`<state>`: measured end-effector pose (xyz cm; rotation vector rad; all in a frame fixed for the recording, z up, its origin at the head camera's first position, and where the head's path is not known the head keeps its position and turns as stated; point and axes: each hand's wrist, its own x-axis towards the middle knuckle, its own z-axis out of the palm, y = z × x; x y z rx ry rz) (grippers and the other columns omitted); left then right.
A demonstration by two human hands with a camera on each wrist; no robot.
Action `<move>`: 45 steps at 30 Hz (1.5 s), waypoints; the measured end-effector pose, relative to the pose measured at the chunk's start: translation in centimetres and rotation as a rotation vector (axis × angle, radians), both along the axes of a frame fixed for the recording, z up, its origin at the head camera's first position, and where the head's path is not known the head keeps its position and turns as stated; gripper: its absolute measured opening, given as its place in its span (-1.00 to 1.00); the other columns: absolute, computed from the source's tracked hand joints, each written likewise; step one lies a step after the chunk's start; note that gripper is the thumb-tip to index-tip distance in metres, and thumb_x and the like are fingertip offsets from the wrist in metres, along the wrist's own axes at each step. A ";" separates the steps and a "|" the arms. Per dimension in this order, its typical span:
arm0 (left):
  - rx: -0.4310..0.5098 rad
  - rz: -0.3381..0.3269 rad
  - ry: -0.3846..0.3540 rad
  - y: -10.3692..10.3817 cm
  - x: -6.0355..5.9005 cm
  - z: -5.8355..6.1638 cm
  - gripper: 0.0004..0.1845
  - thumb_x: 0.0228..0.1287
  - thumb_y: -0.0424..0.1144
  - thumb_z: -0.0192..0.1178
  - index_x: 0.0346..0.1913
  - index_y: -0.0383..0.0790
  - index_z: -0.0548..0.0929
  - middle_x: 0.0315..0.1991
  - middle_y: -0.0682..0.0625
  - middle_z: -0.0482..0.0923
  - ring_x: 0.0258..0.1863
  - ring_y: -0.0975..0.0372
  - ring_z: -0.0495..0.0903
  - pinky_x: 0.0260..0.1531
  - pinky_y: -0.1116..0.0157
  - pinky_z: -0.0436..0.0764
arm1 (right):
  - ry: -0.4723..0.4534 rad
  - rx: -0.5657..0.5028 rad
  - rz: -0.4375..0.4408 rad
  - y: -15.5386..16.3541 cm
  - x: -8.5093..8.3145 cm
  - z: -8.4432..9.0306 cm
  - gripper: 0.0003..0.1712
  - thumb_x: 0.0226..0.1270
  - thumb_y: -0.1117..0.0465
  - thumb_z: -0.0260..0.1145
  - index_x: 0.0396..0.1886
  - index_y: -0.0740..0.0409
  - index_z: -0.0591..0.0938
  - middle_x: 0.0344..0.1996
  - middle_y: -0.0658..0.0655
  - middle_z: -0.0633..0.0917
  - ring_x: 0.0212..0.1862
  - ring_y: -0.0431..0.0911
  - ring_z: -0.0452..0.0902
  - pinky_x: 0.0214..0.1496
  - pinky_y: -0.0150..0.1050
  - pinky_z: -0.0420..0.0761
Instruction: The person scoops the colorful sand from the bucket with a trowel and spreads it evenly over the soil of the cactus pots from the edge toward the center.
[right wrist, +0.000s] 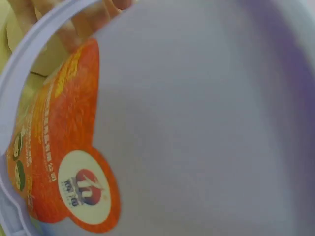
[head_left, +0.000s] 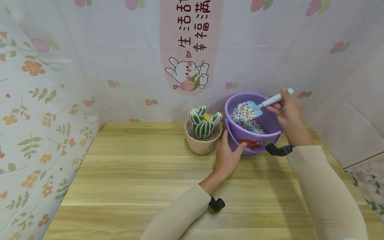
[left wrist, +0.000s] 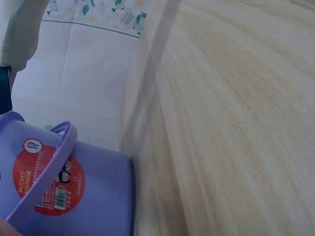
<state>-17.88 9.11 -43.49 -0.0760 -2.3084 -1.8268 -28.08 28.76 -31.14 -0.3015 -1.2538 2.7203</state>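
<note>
Near the back right of the table, a purple bucket (head_left: 241, 131) holds small multicoloured pellets (head_left: 253, 126). My right hand (head_left: 289, 110) grips the handle of a light blue toy shovel (head_left: 271, 100) over the bucket's rim. A heap of the same pellets sits on the shovel's blade, above those in the bucket. My left hand (head_left: 227, 155) holds the bucket low on its left side, thumb across the front; some of its fingers are hidden behind the wall. The left wrist view shows the bucket (left wrist: 103, 182) with its red label and hanging handle (left wrist: 54, 169).
Just left of the bucket, close to my left hand, stands a beige pot (head_left: 199, 146) with a knitted cactus (head_left: 202, 126). Behind them hangs a printed cloth (head_left: 135, 60). The wooden table (head_left: 135, 173) extends to the left and front.
</note>
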 end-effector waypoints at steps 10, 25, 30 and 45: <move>0.020 -0.030 0.020 -1.1 1.1 0.8 -0.09 0.20 0.07 0.32 0.52 -0.07 0.13 0.42 -0.04 0.30 0.37 0.16 0.32 0.31 0.10 0.36 | 0.005 -0.019 0.014 0.1 1.4 0.3 -0.68 0.31 0.17 0.32 -0.03 0.18 0.48 -0.49 0.29 0.68 -0.34 0.19 0.72 -0.37 0.03 0.67; -0.053 -0.068 0.158 -3.9 2.7 1.3 -0.17 0.25 0.03 0.30 0.48 -0.21 0.22 0.33 -0.20 0.41 0.30 0.10 0.43 0.25 0.12 0.43 | 0.026 -0.100 0.077 -0.7 3.0 0.4 -0.63 0.30 0.20 0.34 0.01 0.20 0.44 -0.40 0.35 0.67 -0.24 0.26 0.70 -0.27 0.12 0.64; -0.079 -0.061 0.231 -4.9 2.8 1.1 -0.22 0.28 -0.01 0.28 0.46 -0.23 0.25 0.33 -0.15 0.42 0.27 0.09 0.46 0.24 0.14 0.45 | 0.022 -0.107 0.092 -0.8 3.4 0.3 -0.60 0.31 0.20 0.33 0.07 0.15 0.41 -0.35 0.35 0.65 -0.21 0.27 0.70 -0.22 0.12 0.63; 0.000 -0.028 0.415 -7.3 2.6 0.6 -0.39 0.28 -0.19 0.30 0.33 -0.30 0.38 0.13 -0.15 0.58 0.10 0.07 0.58 0.05 0.14 0.58 | -0.002 -0.210 0.146 -1.5 4.5 -0.3 -0.62 0.32 0.21 0.32 0.06 0.11 0.43 -0.26 0.32 0.62 -0.14 0.28 0.68 -0.14 0.15 0.61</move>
